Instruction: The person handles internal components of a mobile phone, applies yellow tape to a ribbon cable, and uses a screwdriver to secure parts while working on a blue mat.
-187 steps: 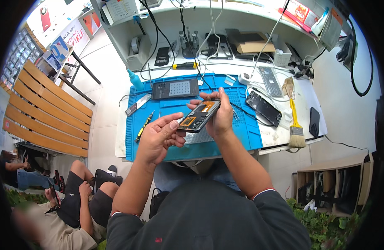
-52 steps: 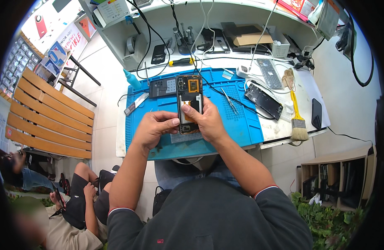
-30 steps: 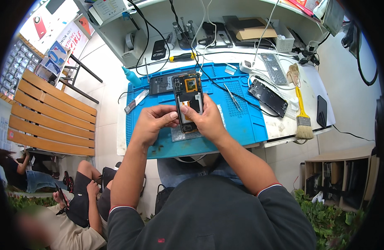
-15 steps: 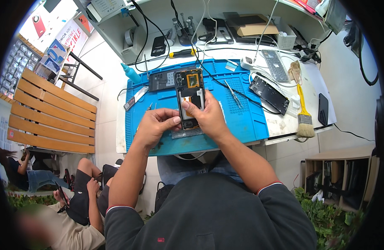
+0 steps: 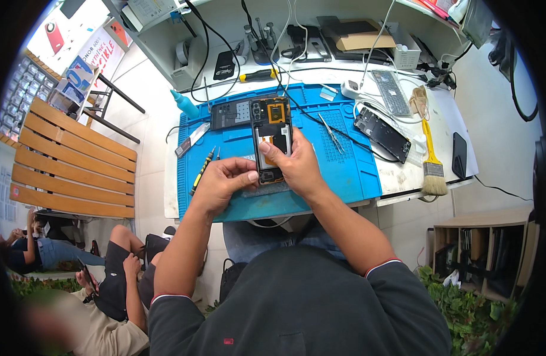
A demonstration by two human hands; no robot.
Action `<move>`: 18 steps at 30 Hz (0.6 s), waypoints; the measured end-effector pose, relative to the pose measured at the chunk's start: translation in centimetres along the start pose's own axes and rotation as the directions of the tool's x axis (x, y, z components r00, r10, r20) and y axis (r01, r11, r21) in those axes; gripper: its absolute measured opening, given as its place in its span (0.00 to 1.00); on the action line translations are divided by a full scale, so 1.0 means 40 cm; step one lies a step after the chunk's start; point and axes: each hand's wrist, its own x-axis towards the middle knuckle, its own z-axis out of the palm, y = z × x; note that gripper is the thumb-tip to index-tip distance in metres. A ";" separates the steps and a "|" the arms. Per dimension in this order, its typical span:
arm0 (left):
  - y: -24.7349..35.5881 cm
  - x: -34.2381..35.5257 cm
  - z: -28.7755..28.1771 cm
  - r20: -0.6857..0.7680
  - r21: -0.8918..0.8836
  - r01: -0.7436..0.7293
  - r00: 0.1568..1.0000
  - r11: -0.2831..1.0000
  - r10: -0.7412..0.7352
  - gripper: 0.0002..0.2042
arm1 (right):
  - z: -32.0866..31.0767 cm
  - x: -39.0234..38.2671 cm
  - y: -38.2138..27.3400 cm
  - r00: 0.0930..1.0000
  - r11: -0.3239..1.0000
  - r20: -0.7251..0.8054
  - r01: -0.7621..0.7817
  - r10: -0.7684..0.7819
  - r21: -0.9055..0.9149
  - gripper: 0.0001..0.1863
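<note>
Now I'm pinching the opened phone (image 5: 271, 138) between both thumbs, left hand (image 5: 222, 185) and right hand (image 5: 296, 169), its long axis pointing away, unchanged; a yellow-handled screwdriver (image 5: 201, 172) is newly showing left of my fingers.

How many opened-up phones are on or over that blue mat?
2: one opened phone held over the blue mat by the left hand and right hand; another opened phone body lies flat at the mat's far edge. Others may be hidden.

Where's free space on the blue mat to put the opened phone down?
Bare mat right of the right hand, between tweezers and the mat's right edge. Smaller patch between the screwdriver and the left hand. Back edge is crowded: phone part, cables.
</note>
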 end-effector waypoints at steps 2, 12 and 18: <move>0.006 -0.010 0.011 0.001 0.026 0.000 1.000 1.000 0.000 0.14 | -0.003 0.002 0.007 1.000 0.998 -0.011 0.021 -0.021 0.055 0.20; 0.032 0.043 -0.003 -0.123 -0.078 -0.118 0.986 0.990 0.108 0.14 | -0.004 -0.011 -0.002 0.994 0.999 0.110 -0.017 0.011 0.048 0.22; 0.023 0.054 -0.008 -0.070 -0.114 -0.137 0.989 0.984 0.129 0.15 | -0.018 -0.007 -0.011 0.980 0.995 0.184 -0.088 0.077 0.053 0.24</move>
